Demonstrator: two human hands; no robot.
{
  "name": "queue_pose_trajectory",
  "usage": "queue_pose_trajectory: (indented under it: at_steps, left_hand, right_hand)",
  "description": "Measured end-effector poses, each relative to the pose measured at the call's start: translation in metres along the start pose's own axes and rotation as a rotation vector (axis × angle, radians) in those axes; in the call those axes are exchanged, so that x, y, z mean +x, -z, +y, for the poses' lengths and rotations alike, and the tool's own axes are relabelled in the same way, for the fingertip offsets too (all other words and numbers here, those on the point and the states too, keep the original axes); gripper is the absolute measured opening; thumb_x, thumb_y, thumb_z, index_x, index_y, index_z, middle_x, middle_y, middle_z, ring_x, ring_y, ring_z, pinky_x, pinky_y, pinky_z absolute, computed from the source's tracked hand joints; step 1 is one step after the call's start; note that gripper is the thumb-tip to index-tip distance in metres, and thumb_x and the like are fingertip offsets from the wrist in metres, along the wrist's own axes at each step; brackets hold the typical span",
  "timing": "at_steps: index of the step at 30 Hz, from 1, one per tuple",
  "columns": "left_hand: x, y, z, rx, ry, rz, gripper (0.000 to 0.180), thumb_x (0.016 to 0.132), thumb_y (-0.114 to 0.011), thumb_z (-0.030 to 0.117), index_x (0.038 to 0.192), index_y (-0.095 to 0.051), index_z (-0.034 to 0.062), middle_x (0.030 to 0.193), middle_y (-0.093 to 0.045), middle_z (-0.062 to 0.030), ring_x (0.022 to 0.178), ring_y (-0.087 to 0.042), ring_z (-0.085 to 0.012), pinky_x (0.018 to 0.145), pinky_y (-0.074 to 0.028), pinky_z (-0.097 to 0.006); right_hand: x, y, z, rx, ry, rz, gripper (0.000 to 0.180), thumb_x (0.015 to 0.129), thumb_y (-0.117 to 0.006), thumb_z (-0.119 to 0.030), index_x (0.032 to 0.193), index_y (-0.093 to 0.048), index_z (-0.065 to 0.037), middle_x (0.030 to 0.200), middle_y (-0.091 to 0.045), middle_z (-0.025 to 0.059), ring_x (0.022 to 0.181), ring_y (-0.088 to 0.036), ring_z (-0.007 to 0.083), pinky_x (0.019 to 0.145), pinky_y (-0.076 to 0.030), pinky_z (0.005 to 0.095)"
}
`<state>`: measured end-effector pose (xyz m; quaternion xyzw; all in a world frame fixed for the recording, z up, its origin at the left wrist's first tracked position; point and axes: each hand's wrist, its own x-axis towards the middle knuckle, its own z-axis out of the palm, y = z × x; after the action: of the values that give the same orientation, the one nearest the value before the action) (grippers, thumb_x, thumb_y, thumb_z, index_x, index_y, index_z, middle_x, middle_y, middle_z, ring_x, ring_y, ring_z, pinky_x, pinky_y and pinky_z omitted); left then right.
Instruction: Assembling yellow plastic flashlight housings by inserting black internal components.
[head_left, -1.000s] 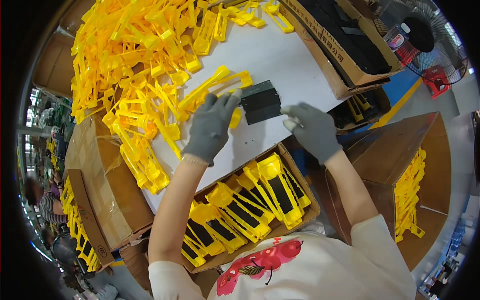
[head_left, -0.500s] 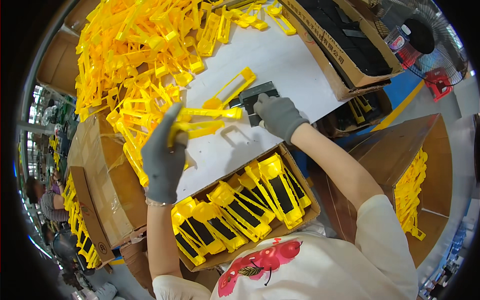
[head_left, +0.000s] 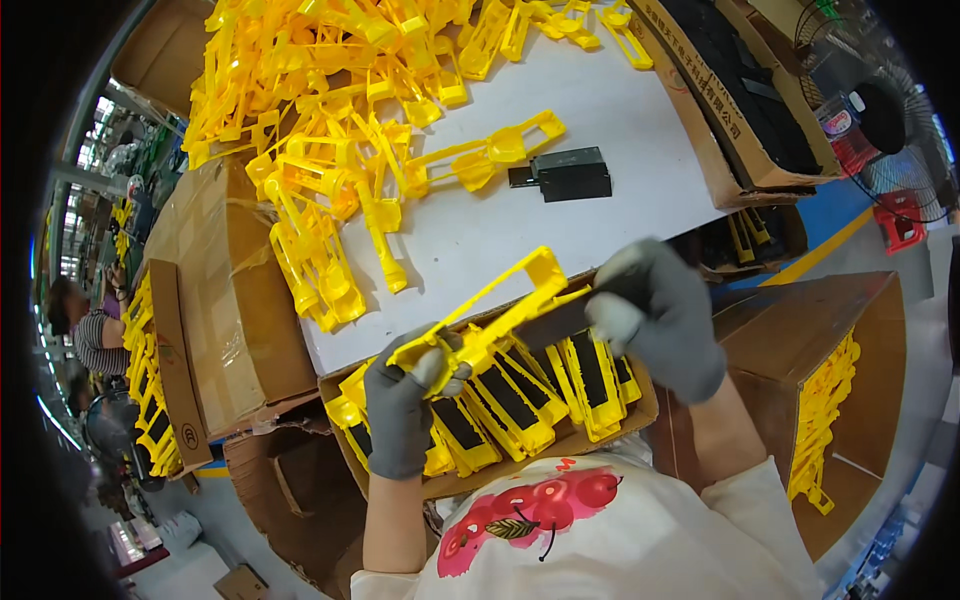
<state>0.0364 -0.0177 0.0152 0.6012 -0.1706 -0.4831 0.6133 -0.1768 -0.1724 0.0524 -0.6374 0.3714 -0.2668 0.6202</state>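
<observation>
My left hand point(head_left: 403, 408), in a grey glove, grips one end of a long yellow plastic frame point(head_left: 543, 270) held tilted above an open box. A thin black panel point(head_left: 562, 324) is pinched in my gloved right hand point(head_left: 665, 325), which is slightly blurred. The panel lies against the yellow frame; whether it is seated in it I cannot tell. Below both hands, the cardboard box point(head_left: 648, 408) holds a row of yellow frames with black panels in them. Farther off on the white table, a small stack of black panels point(head_left: 575, 180) lies beside two loose yellow frames point(head_left: 508, 146).
A large heap of yellow frames point(head_left: 310, 90) covers the table's far left. At the far right stands a carton of black panels point(head_left: 765, 100). Other cartons point(head_left: 225, 270) flank the table, one at right point(head_left: 810, 330) containing yellow frames. A fan point(head_left: 880, 120) stands beyond.
My left hand has come down toward the box with a yellow frame. My right hand has left the panel stack and brought a black panel back to that frame. The view has shifted slightly.
</observation>
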Motion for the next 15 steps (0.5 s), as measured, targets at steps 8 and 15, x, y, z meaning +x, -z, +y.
queue_pose_trajectory:
  at_steps: [8,15]
  left_hand:
    - [-0.016,-0.021,0.005,-0.068,0.115,-0.082,0.031,0.089,-0.059,0.004,0.118,-0.059,-0.0058,0.098,-0.066,-0.0157,0.078,-0.07,-0.0251,0.064,-0.059,-0.028]
    - [-0.021,-0.028,0.007,-0.046,0.125,-0.063,0.026,0.087,-0.06,0.0,0.112,-0.064,-0.0057,0.092,-0.067,-0.0136,0.073,-0.069,-0.0214,0.061,-0.059,-0.028]
  right_hand:
    - [-0.013,-0.025,0.022,-0.175,0.208,-0.073,0.02,0.086,-0.066,-0.007,0.103,-0.058,-0.001,0.08,-0.068,0.0089,0.069,-0.066,0.0107,0.063,-0.053,0.0243]
    - [-0.017,-0.026,0.021,-0.462,0.251,-0.049,0.021,0.086,-0.068,-0.016,0.099,-0.06,-0.003,0.08,-0.067,0.0143,0.068,-0.068,0.0263,0.06,-0.052,0.0293]
